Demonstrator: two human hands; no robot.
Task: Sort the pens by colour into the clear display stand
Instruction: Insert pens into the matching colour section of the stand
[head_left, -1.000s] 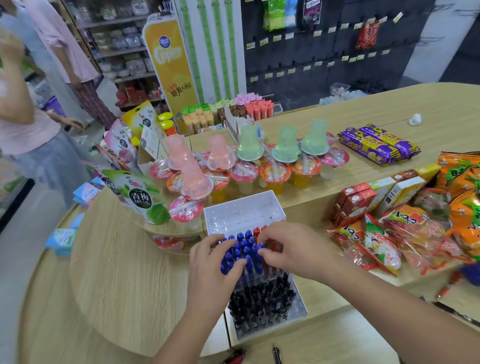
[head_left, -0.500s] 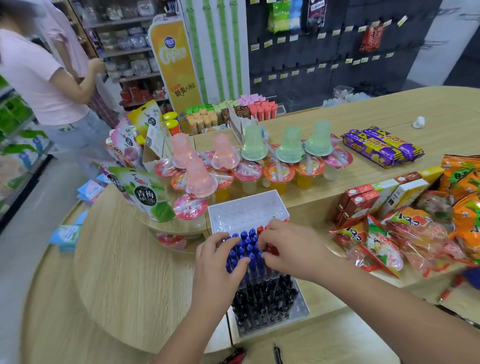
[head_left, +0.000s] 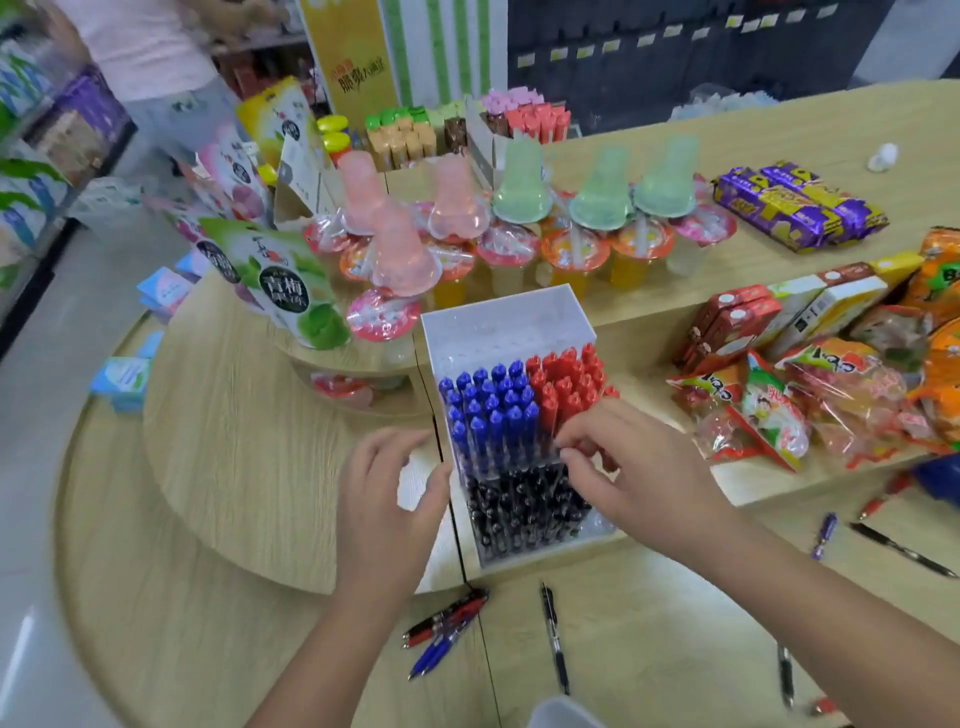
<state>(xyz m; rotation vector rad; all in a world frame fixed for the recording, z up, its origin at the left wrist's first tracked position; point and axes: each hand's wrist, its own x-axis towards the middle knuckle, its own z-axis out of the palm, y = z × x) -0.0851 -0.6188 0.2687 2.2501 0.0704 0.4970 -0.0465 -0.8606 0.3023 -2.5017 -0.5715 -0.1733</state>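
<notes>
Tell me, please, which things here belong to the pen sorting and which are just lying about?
Belonging to the job:
clear display stand
blue pens, red pens and black pens in it
loose pens on the counter
left hand beside the stand
right hand pinching among the red pens

Just lying about:
jelly cups
purple snack packs
snack bags
red boxes

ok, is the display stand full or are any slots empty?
Not full. The display stand's back row shows bare holes; blue pens, red pens and black pens fill the tiers in front.
</notes>
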